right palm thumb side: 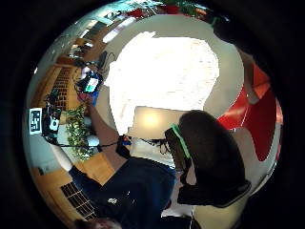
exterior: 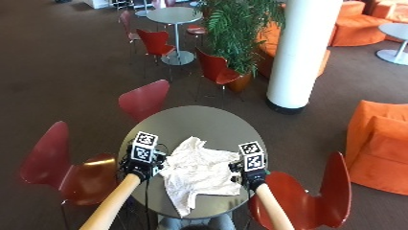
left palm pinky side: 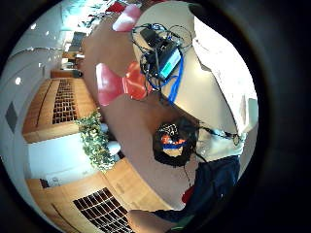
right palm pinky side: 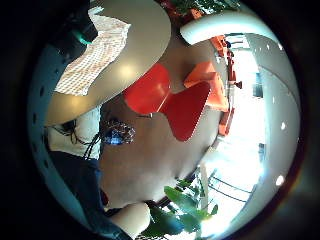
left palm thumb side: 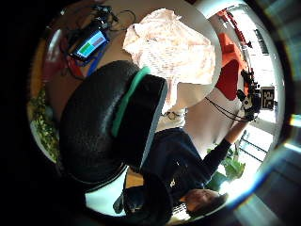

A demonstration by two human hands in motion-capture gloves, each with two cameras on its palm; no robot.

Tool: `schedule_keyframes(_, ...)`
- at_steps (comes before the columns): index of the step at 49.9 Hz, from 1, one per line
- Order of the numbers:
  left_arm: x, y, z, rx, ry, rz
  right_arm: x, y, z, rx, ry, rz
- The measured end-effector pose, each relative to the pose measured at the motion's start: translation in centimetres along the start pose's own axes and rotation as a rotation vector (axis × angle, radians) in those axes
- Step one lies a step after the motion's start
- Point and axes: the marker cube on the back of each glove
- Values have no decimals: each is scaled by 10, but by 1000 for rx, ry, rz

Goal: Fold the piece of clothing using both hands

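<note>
A cream garment (exterior: 201, 173) lies crumpled and partly spread on the round grey table (exterior: 185, 122), in front of the person. My left hand (exterior: 141, 167) hovers by the garment's left edge. My right hand (exterior: 250, 175) hovers by its right edge. Neither hand holds cloth. The left thumb side palm view shows the garment (left palm thumb side: 174, 47) well away from the palm, beyond a black gloved finger (left palm thumb side: 113, 122). In the right thumb side palm view the garment (right palm thumb side: 162, 81) also lies apart from the palm, past a relaxed finger (right palm thumb side: 209, 157).
A small device with a lit screen and cables (left palm pinky side: 163, 60) sits on the table's left edge near my left hand. Red chairs (exterior: 143, 98) (exterior: 63, 167) (exterior: 306, 196) ring the table. A white pillar (exterior: 300, 52), a plant (exterior: 242, 28) and orange seats (exterior: 376, 143) stand beyond.
</note>
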Motion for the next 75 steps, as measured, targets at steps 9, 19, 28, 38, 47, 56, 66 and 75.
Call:
schedule_keyframes(9, 1, -2, 5, -2, 20, 3, -4, 1, 1, -3, 7, -5)
schedule_keyframes(19, -1, -1, 3, 0, -4, -5, -5, 2, 0, 10, 49, 5)
schedule_keyframes(28, 21, -1, 20, 21, 66, 48, -7, -7, 16, -11, 42, 10)
schedule_keyframes(38, 61, -20, 85, -26, 147, 109, -14, -33, 64, -78, 5, 10)
schedule_keyframes(47, 117, -25, 150, -72, 270, 219, -20, -38, 102, -198, 51, 84)
schedule_keyframes(56, 145, -29, 192, -137, 170, 254, -44, -17, 98, -132, 27, 41)
schedule_keyframes(66, 148, -35, 195, -68, 169, 226, -57, -25, 101, 2, -88, -7)
schedule_keyframes(75, 144, -35, 187, 64, 79, 208, -43, -72, 149, 104, 11, 16)
